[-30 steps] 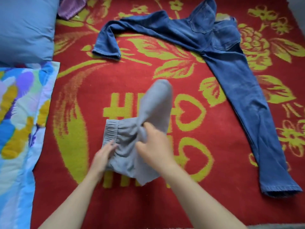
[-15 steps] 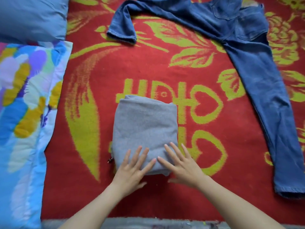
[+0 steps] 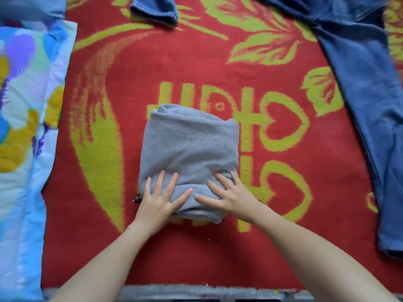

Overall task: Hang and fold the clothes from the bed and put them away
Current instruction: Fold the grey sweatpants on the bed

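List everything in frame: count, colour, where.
folded garment: 1, grey, centre of the blanket
cord end: 1, dark, pokes out at the garment's near left corner
jeans: 1 pair, blue, unfolded; one leg down the right side, the other leg's hem at the top edge
blanket: 1, red with yellow-green flowers and hearts, under the clothes
quilt: 1, blue, yellow, purple and white patches, left edge
pillow: 1, blue, top left corner, mostly cut off
left hand: 1, flat with fingers spread, presses the garment's near edge
right hand: 1, flat with fingers spread, presses the same edge beside it
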